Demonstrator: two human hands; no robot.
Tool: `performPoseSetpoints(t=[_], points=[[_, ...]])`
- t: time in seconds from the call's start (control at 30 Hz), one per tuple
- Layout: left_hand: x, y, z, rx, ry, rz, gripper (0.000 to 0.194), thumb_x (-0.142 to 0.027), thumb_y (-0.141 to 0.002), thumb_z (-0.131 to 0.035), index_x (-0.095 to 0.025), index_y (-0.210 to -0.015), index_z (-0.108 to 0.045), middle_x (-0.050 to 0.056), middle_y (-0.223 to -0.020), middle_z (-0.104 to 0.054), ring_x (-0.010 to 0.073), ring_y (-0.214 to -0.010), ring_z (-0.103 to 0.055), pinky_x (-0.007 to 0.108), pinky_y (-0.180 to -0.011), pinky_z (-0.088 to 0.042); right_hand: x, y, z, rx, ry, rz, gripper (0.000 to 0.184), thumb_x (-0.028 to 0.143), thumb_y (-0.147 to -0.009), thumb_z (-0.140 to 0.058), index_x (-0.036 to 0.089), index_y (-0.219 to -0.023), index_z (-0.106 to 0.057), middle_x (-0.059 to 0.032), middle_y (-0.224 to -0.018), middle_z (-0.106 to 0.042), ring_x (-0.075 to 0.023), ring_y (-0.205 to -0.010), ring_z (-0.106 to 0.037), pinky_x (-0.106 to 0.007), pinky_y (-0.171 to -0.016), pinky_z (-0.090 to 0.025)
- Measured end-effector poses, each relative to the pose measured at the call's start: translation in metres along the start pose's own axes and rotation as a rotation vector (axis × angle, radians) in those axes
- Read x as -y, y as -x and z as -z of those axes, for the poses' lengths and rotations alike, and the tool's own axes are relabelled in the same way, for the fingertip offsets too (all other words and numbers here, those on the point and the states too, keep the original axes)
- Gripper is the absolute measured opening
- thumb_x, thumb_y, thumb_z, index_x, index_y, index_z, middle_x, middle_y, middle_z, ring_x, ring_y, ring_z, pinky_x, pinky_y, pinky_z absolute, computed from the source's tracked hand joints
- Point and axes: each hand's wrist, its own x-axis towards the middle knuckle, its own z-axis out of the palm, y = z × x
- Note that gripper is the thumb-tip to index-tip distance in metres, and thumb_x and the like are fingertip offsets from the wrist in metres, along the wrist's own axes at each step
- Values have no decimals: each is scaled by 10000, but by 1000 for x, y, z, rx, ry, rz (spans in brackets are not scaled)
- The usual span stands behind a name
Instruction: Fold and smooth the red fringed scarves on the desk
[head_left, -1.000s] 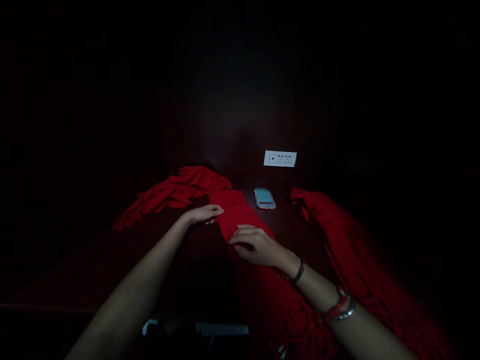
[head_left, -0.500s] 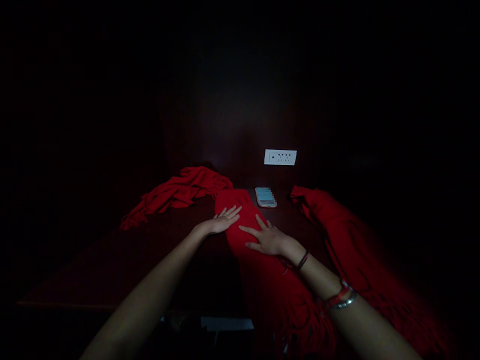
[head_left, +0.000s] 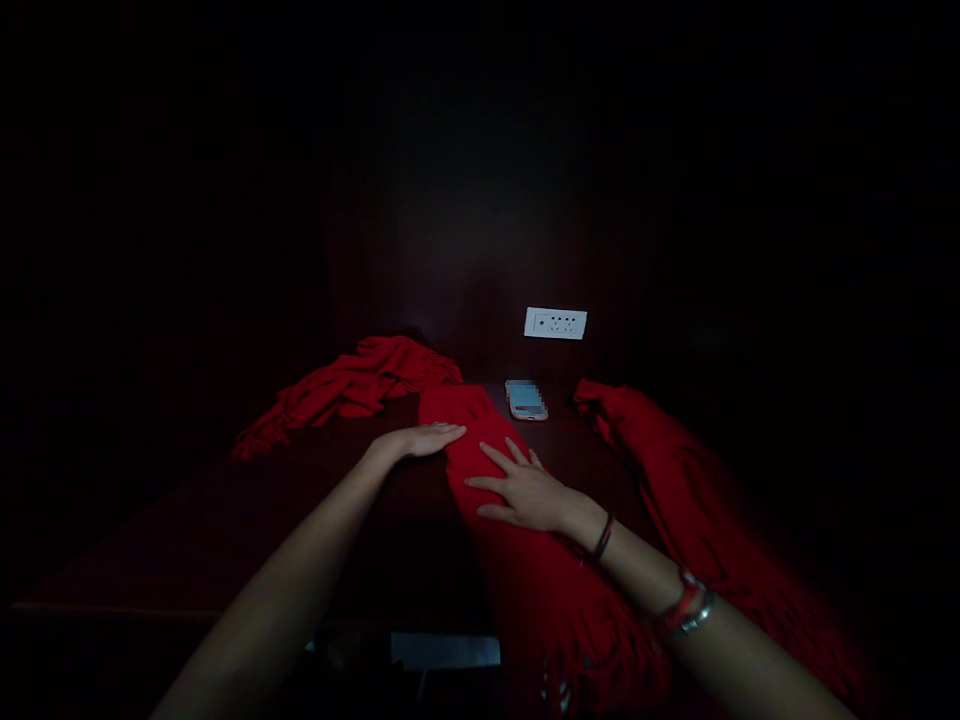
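Note:
A long red fringed scarf (head_left: pixel 517 570) lies folded down the middle of a dark table (head_left: pixel 187 530) in a very dim room. My right hand (head_left: pixel 521 487) rests flat on the scarf with fingers spread, bracelets on the wrist and forearm. Stretched flat with fingers together, my left hand (head_left: pixel 424 440) touches the scarf's left edge near its far end. Neither hand holds anything.
A second red scarf (head_left: pixel 352 385) lies crumpled at the back left. A third red scarf (head_left: pixel 675 480) runs down the right side. A phone (head_left: pixel 526 399) lies at the back behind the middle scarf, under a white wall socket (head_left: pixel 556 324). Something pale (head_left: pixel 442 650) shows below the table's front edge.
Both hands went from gripping the scarf's end to lying flat on it. My left hand has slid back to the scarf's left edge and my right hand a little toward me.

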Motion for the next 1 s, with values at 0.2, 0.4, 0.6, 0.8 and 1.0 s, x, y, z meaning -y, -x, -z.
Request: performPoseSetpoints(t=[0.2,0.4,0.6,0.8,1.0], points=[[-26,17,21,25,-62,39,555,-444,-834,-124,-144,-963,-573,66,-784,-647,180,-785,-567,258,-774,-369,-6,32,22,124,-32,174,415,495,-788,-328,302,-1135,-450,-36,-1256,-330,-229,-1183,-238,-433,-946,-220],[-8,-2,-2,-434,-109,-83,375,-310,-831,-245,-159,-999,-545,93,-1062,-544,188,-990,-475,281,-881,-300,3,11,34,-171,-136,73,428,423,-818,-308,239,-1200,-370,-63,-1212,-376,-171,-1117,-335,-352,-936,-268],[24,-14,-12,10,-53,10,615,-547,-737,-338,-289,-1281,-212,32,-1365,-114,302,-1228,-53,478,-947,-110,22,-27,-8,-39,43,-448,868,701,-621,-341,236,-1312,-96,-141,-1361,-98,-419,-1189,-39,-646,-827,-129],[33,-4,13,160,-62,112,951,-691,-507,-486,-290,-1293,-132,70,-1357,5,371,-1200,35,549,-910,-97,12,-25,2,183,-19,-440,987,768,-500,-381,313,-1300,-25,-106,-1376,28,-429,-1183,38,-650,-835,-100],[32,4,12,135,-56,55,993,-695,-476,-506,-282,-1295,-126,85,-1356,9,356,-1203,39,516,-929,-108,-5,-53,45,3,-229,-179,694,594,-762,-218,121,-1265,-290,-110,-1285,-335,-193,-1162,-319,-295,-960,-242]])
